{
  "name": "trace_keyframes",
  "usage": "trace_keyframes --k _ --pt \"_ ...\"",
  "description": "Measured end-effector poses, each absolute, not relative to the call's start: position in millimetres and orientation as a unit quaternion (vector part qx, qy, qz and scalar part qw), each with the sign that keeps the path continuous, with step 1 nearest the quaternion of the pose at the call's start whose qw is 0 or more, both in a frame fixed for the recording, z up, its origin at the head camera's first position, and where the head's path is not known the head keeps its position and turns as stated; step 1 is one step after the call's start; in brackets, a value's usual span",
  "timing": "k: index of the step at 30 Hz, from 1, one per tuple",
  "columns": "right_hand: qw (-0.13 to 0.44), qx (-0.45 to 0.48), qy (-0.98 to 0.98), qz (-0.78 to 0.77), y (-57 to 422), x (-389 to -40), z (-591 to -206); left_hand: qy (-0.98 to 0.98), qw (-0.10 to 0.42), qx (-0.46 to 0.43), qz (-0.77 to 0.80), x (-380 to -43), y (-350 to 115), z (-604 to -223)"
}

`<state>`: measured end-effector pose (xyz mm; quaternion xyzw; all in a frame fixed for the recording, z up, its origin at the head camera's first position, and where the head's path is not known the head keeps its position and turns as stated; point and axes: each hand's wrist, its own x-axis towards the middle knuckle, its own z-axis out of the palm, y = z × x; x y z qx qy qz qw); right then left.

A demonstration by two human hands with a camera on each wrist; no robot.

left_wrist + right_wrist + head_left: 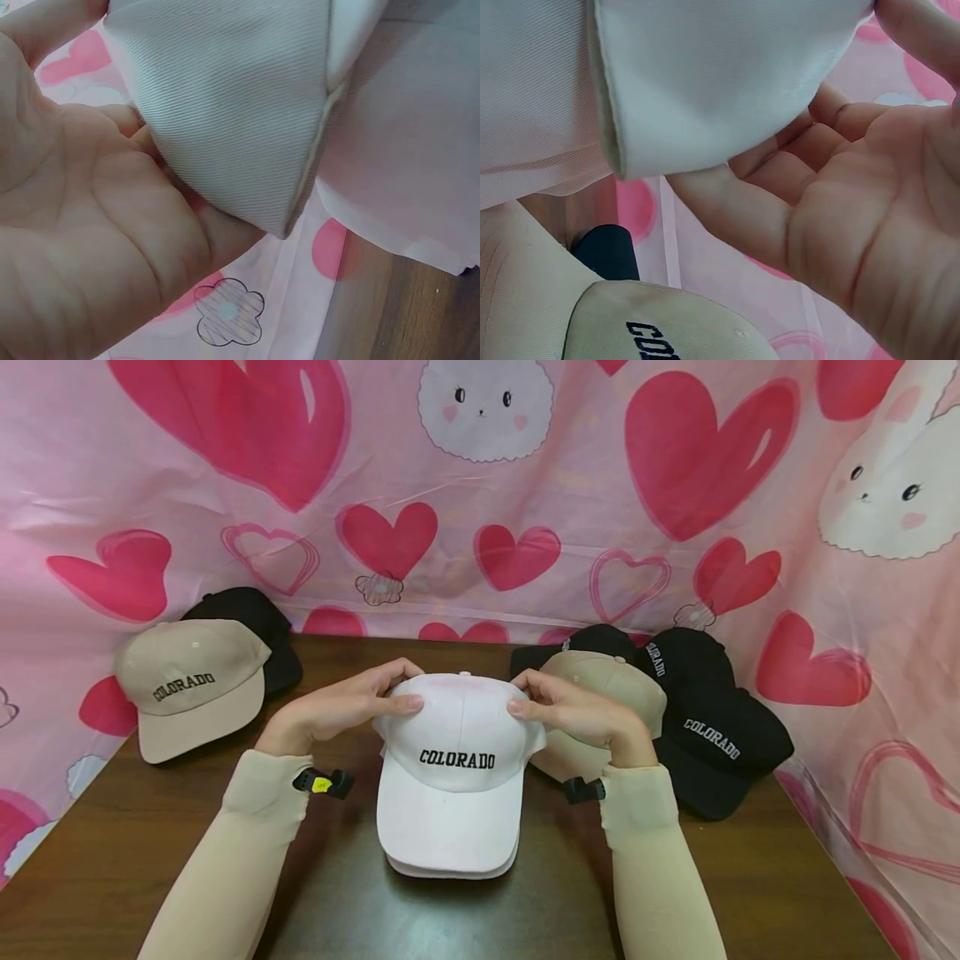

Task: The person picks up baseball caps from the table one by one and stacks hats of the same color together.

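Note:
A white baseball cap (452, 814) with COLORADO in dark letters is held up over the table, its brim towards me. The edge of a second white brim (450, 872) shows just beneath the first. My left hand (360, 703) grips the crown at its left side, thumb in front and fingers behind. On the opposite side my right hand (573, 710) holds it the same way. In the left wrist view the left palm (97, 217) faces the cap's side panel (225, 112), with fingers partly hidden behind it. The right wrist view shows the right fingers (735, 210) under the fabric.
At the left a beige cap (187, 668) lies against a black cap (251, 610). To the right are another beige cap (607, 685) and several black caps (720, 752). The wooden table (405, 927) ends at a pink heart-patterned cloth (465, 502).

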<state>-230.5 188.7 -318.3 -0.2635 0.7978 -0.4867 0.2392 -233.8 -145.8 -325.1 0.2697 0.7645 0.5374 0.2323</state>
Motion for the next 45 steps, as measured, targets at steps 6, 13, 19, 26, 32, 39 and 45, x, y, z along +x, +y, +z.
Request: trace_keyframes --k 6,13,19,26,32,39,45 --pt "0.254 -0.253 0.805 -0.473 187.4 -230.8 -322.1 0.771 0.253 0.253 0.526 -234.7 -146.1 -329.2" --pt "0.244 -0.256 0.823 -0.445 187.5 -232.5 -325.8 0.785 0.25 0.252 0.507 -237.3 -147.1 -331.3" --pt "0.235 -0.259 0.824 -0.445 184.5 -233.7 -327.9 0.8 0.24 0.252 0.489 -238.8 -148.0 -334.0" --pt "0.199 -0.261 0.837 -0.438 181.4 -235.6 -329.1 0.813 0.226 0.233 0.484 -240.1 -147.8 -336.6" --pt "0.187 -0.249 0.841 -0.442 182.5 -238.5 -330.2 0.819 0.206 0.224 0.486 -242.0 -143.3 -339.2" --pt "0.173 -0.249 0.839 -0.452 184.3 -241.7 -331.5 0.827 0.182 0.215 0.487 -243.6 -138.9 -342.1" --pt "0.17 -0.245 0.84 -0.454 184.6 -243.5 -333.1 0.832 0.17 0.226 0.477 -246.0 -138.7 -344.8"
